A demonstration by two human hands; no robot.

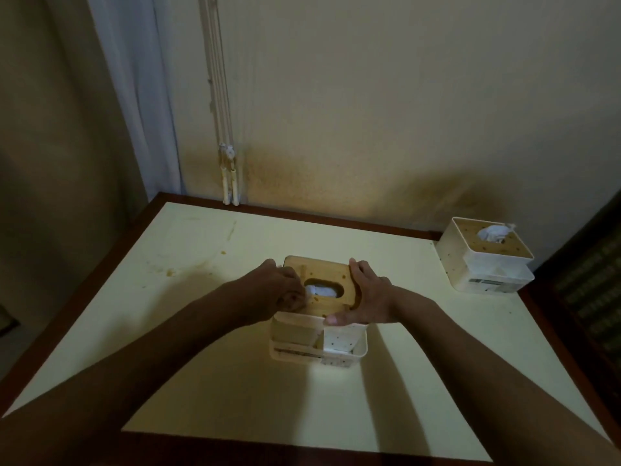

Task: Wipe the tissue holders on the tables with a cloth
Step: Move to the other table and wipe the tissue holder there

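A white tissue holder (339, 344) with a wooden lid (322, 272) stands in the middle of the table (201, 331). White tissue (324, 291) shows in the lid's oval slot. My left hand (280, 290) lies at the lid's left side, fingers curled, pinching something white at the slot's left end; whether it is tissue or a cloth I cannot tell. My right hand (364, 295) grips the lid's right edge, thumb on the holder's front rim. A second white holder (484, 260) with tissue poking out stands at the far right corner.
The table top is pale yellow with a dark wooden border and has brownish stains (171, 270) on its left part. A wall (369, 112) runs along the far edge, with a pipe (230, 183) coming down to the table. Dark furniture (591, 290) stands to the right.
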